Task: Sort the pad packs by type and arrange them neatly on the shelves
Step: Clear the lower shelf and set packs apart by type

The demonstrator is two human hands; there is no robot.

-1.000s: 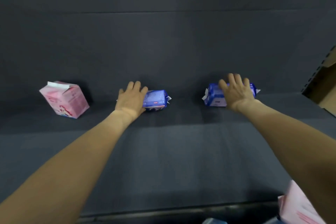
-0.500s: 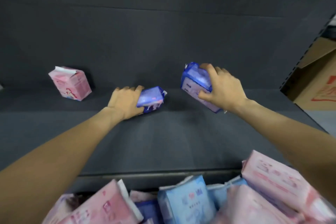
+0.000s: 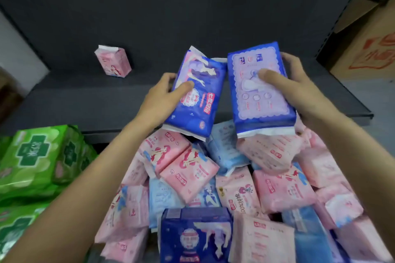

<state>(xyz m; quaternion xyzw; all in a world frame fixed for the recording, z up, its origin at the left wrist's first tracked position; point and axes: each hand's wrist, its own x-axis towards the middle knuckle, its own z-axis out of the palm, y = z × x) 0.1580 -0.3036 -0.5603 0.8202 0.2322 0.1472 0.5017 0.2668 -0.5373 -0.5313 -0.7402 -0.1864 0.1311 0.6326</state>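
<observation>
A heap of soft plastic pad packs (image 3: 224, 194), pink, pale blue and dark blue, fills the bottom of the frame; glossy green packs (image 3: 36, 162) sit lower left. Above it, the left hand (image 3: 162, 98) grips one dark blue pack (image 3: 196, 96), the right hand (image 3: 299, 89) another (image 3: 259, 89), fingers curled round each. Beyond, the dark matte shelf (image 3: 89, 100) carries one upright pink pack (image 3: 112, 61); a cardboard box (image 3: 367, 42) stands upper right.
</observation>
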